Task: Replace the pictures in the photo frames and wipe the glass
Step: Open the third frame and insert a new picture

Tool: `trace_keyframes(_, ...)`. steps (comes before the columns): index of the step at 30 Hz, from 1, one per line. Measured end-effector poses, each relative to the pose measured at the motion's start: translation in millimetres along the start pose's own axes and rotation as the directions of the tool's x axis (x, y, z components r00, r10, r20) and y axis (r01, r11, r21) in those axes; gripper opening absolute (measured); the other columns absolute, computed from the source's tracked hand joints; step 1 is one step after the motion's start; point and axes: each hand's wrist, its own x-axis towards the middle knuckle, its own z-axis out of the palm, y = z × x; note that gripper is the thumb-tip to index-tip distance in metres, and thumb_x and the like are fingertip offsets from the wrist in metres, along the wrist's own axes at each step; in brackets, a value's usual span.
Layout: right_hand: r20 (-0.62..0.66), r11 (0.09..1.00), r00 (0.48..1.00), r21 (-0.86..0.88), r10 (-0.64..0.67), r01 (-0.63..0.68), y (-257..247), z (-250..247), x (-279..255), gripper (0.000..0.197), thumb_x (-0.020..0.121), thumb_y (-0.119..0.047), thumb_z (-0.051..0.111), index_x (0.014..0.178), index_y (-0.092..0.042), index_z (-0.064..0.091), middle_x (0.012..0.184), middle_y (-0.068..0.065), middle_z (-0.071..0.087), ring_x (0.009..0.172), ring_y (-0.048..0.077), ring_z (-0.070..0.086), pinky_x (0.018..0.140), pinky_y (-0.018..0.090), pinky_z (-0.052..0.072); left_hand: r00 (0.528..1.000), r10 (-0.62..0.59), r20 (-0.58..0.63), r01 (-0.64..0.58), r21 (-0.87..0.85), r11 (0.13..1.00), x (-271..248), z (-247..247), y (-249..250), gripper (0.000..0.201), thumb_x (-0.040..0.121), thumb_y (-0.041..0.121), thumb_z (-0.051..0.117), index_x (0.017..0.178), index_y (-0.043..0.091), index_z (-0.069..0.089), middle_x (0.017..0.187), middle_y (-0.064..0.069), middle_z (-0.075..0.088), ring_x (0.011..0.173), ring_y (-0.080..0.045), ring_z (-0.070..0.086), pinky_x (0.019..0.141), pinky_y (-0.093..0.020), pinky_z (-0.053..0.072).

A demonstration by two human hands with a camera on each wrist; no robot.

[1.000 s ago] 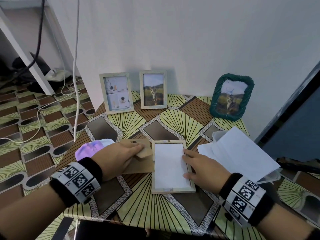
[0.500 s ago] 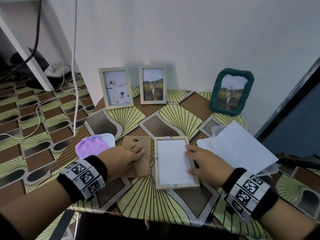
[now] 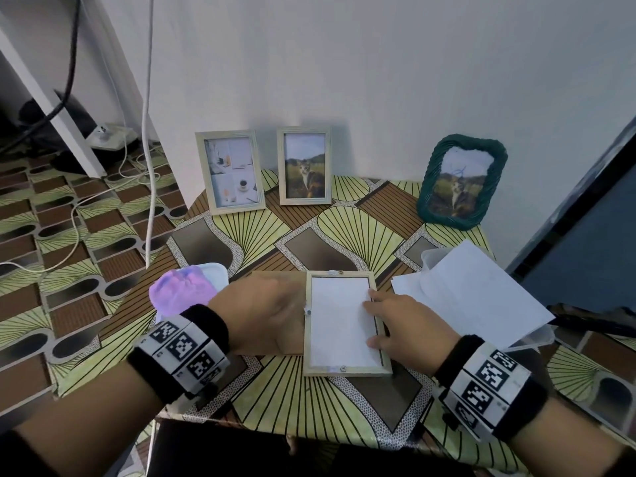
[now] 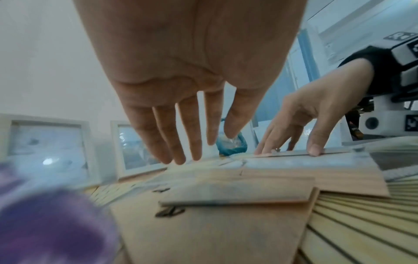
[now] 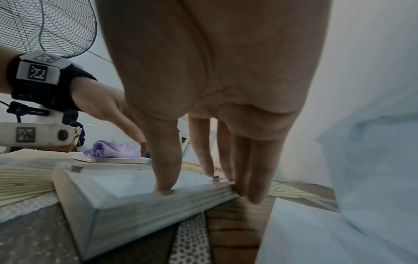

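**Frame lies face-down between both hands, long axis running away from the person**

Frame point(image 3: 346, 323) lies flat on the patterned table point(image 3: 344, 232), back up, a white sheet in its recess. The right hand point(image 3: 404, 330) rests on its right rail, thumb and straight fingertips pressing, gripping nothing. The left hand point(image 3: 265, 313) hovers with fingers extended, holding nothing, over the brown backing board point(image 4: 226, 223), which lies just left of the frame, apparently touching it, though blur obscures that. Refitting the board means shifting it rightward; the left hand is nearer.
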Motion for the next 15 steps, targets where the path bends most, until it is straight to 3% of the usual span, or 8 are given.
trace_keyframes(2, -0.04, 0.999, 0.999, -0.024, -0.022, 0.021, -4.1, -1.0, -1.0, 0.055, 0.086, -0.04, 0.063, 0.135, -0.018, 0.05, 0.147, 0.005, 0.044, 0.133, 0.024, 0.045, 0.104, 0.04, 0.043, 0.989, 0.138, -0.05, -0.137, 0.027, 0.99, 5.6, -0.6, 9.4, 0.036, 0.093, 0.036, 0.048, 0.12, 0.018, 0.063, 0.12, 0.001, 0.065, 0.113, -0.022, 0.059, 0.094, -0.037, 0.047)
trace_keyframes(4, -0.056, 0.995, 0.994, -0.052, -0.093, 0.09, -6.7, -2.0, -1.6, 0.061, 0.084, -0.042, 0.064, 0.138, -0.019, 0.049, 0.141, 0.002, 0.049, 0.129, 0.024, 0.048, 0.105, 0.04, 0.042, 0.97, 0.242, 0.025, -0.244, 0.11, 0.964, 6.6, 7.3, 20.6, 0.045, 0.097, 0.037, 0.05, 0.136, 0.016, 0.055, 0.142, -0.003, 0.053, 0.134, -0.021, 0.045, 0.11, -0.038, 0.037)
trace_keyframes(6, -0.034, 0.984, 0.985, -0.066, -0.168, 0.165, -7.4, -1.6, -1.4, 0.068, 0.084, -0.044, 0.064, 0.144, -0.021, 0.043, 0.146, 0.0, 0.045, 0.134, 0.022, 0.042, 0.11, 0.037, 0.036, 0.956, 0.238, 0.169, -0.267, 0.173, 0.948, 4.7, 17.5, 27.5, 0.062, 0.099, 0.048, 0.044, 0.151, 0.016, 0.034, 0.159, -0.003, 0.029, 0.149, -0.017, 0.02, 0.12, -0.036, 0.021)
trace_keyframes(9, 0.032, 0.976, 0.978, -0.063, -0.205, 0.207, -5.7, 1.1, -0.9, 0.074, 0.085, -0.05, 0.062, 0.149, -0.022, 0.036, 0.157, 0.0, 0.032, 0.143, 0.019, 0.031, 0.115, 0.034, 0.031, 0.943, 0.196, 0.268, -0.262, 0.241, 0.934, 2.6, 25.5, 29.0, 0.079, 0.098, 0.058, 0.037, 0.156, 0.012, 0.011, 0.164, -0.005, 0.006, 0.152, -0.015, 0.001, 0.123, -0.033, 0.006)
trace_keyframes(12, 0.095, 0.967, 0.97, -0.107, -0.222, 0.232, -5.6, 1.9, 0.5, 0.074, 0.088, -0.054, 0.058, 0.15, -0.021, 0.034, 0.161, 0.001, 0.022, 0.144, 0.022, 0.028, 0.117, 0.038, 0.03, 0.944, 0.167, 0.286, -0.241, 0.244, 0.939, 3.0, 27.9, 26.4, 0.082, 0.097, 0.062, 0.033, 0.156, 0.011, 0.009, 0.164, -0.005, 0.004, 0.151, -0.014, 0.0, 0.122, -0.032, 0.003)
trace_keyframes(15, 0.121, 0.935, 0.959, -0.219, -0.258, 0.279, -8.9, -1.3, 2.1, 0.072, 0.09, -0.056, 0.054, 0.148, -0.018, 0.037, 0.161, 0.005, 0.022, 0.144, 0.025, 0.028, 0.121, 0.037, 0.015, 0.942, 0.16, 0.296, -0.246, 0.279, 0.928, 6.5, 30.2, 24.5, 0.085, 0.093, 0.067, 0.034, 0.156, 0.012, 0.015, 0.164, -0.004, 0.012, 0.151, -0.016, 0.009, 0.123, -0.036, 0.006)
